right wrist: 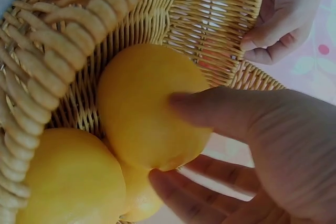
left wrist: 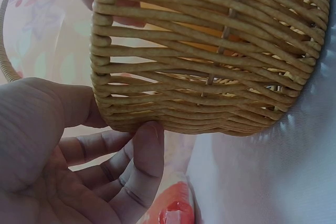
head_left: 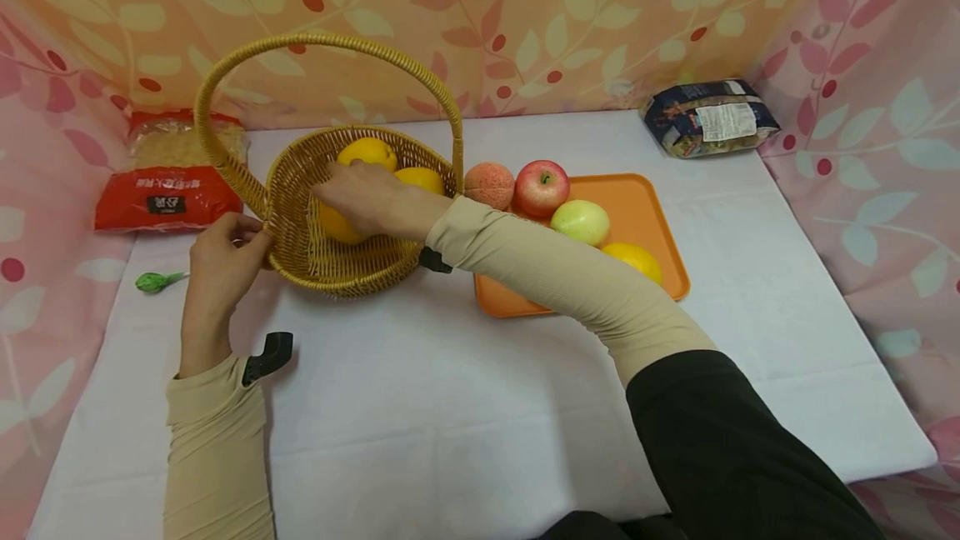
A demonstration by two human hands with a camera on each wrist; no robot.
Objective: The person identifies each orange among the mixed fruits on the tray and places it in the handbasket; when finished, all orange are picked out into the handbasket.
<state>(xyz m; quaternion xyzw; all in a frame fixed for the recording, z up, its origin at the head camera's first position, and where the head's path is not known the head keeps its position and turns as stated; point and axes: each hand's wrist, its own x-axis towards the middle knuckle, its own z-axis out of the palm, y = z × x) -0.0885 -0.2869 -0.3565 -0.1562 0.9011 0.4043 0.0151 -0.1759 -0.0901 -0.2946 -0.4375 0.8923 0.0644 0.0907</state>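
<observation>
A wicker basket [head_left: 288,182] with a tall arched handle stands left of centre on the white-covered table. My left hand [head_left: 228,261] pinches the basket's left rim between thumb and fingers, as the left wrist view shows close up. Inside the basket, my right hand [head_left: 367,197] holds a smooth orange [right wrist: 149,103], thumb on one side and fingertips on the other. Two more oranges lie beside it in the basket, one [head_left: 367,152] toward the back and another [head_left: 422,180] at the right, partly covered by the hand in the head view.
Right of the basket, an orange tray [head_left: 626,198] carries a pinkish round fruit [head_left: 489,185], a red apple [head_left: 542,188], a pale green fruit [head_left: 580,222] and a yellow fruit [head_left: 633,259]. A red bag [head_left: 165,194], a small green object [head_left: 153,282] and a dark package [head_left: 708,119] lie around.
</observation>
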